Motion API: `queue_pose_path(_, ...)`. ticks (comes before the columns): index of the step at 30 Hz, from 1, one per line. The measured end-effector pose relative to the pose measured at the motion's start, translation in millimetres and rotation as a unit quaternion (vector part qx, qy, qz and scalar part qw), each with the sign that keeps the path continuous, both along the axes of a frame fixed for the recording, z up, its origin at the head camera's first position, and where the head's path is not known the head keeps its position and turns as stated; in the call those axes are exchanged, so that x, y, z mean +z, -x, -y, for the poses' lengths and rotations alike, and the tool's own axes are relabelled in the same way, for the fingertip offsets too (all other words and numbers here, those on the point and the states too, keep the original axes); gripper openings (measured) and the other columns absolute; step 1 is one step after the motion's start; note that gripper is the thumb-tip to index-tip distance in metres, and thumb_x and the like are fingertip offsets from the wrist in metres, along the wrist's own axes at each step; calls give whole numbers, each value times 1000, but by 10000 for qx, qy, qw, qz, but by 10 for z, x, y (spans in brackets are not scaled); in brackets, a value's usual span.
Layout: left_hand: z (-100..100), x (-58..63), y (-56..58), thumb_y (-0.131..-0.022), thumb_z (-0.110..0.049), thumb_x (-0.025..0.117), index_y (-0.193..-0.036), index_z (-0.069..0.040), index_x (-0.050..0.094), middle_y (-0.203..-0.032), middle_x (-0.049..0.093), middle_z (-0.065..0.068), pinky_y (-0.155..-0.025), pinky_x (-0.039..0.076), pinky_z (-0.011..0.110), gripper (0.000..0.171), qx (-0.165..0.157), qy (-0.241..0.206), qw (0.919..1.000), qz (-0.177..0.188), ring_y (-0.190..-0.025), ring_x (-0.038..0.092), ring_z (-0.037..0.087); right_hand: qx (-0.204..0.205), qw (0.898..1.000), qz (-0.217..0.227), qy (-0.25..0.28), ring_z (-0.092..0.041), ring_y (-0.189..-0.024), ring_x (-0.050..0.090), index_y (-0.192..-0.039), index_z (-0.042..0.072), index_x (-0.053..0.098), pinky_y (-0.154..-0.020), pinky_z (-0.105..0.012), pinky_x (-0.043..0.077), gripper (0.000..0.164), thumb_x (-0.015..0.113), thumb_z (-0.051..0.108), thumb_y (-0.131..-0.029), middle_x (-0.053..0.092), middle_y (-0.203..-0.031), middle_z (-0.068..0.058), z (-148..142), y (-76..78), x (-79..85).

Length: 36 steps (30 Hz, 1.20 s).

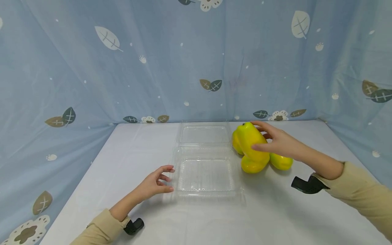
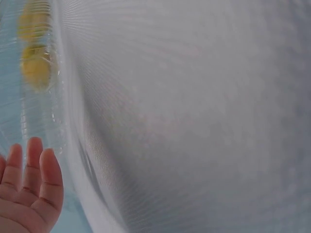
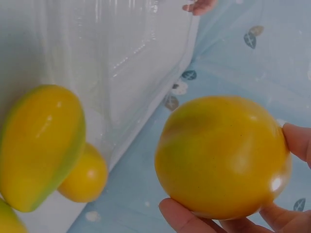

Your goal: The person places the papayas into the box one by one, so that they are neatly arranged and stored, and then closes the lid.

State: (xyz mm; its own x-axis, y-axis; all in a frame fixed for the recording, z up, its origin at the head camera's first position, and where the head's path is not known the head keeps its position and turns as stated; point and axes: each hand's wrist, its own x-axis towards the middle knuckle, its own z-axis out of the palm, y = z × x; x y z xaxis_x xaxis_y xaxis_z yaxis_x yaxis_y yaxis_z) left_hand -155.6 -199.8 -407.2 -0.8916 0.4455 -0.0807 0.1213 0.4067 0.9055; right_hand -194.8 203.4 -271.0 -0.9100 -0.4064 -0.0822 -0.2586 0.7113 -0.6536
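My right hand (image 1: pixel 277 139) holds a large yellow mango (image 1: pixel 252 141) with a greenish tip, tilted above the table. Thumb and fingers grip its sides, and in the right wrist view its rounded end faces the camera. Other yellow-green mangoes lie below and around it: one in front (image 1: pixel 254 166), one to the right (image 1: pixel 281 162) and one partly hidden behind (image 1: pixel 235 143). To their left a clear plastic clamshell box (image 1: pixel 206 175) lies opened flat, its lid (image 1: pixel 204 134) toward the back. Beside the box's left edge is my left hand (image 1: pixel 154 183), fingers loosely extended; whether they touch it I cannot tell.
A white cloth covers the table (image 1: pixel 137 149). Blue curtain fabric (image 1: pixel 171 61) with leaf prints rises behind and at both sides. Black wrist devices sit at the left cuff (image 1: pixel 133 226) and right cuff (image 1: pixel 308 184).
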Motion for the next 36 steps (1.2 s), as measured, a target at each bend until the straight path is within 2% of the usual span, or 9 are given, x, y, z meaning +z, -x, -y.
queue_pose_path(7,-9,5,-3,-80,-11,70,-137,-1,34,-132,42,21,-74,49,26,69,26,-5,10000,87,-105,49,32,159,9998,-75,-4,-42,-116,45,-145,12,20,-89,-58,41,77,64,33,-85,35,-139,-23,111,51,40)
queue_pose_path(21,1,-12,7,-79,-12,71,-137,-1,34,-133,41,22,-71,51,27,69,-5,1,9999,122,-105,49,35,491,9983,-301,-70,-39,-116,45,-144,9,22,-91,-52,41,76,65,27,-85,37,-139,-21,336,162,99)
queue_pose_path(36,6,-16,10,-79,-11,71,-137,0,34,-132,42,21,-71,51,27,70,-30,-37,10000,85,-104,49,36,813,9953,-518,99,-27,-110,50,-143,12,28,-90,-44,45,74,68,21,-82,43,-135,-12,730,298,64)
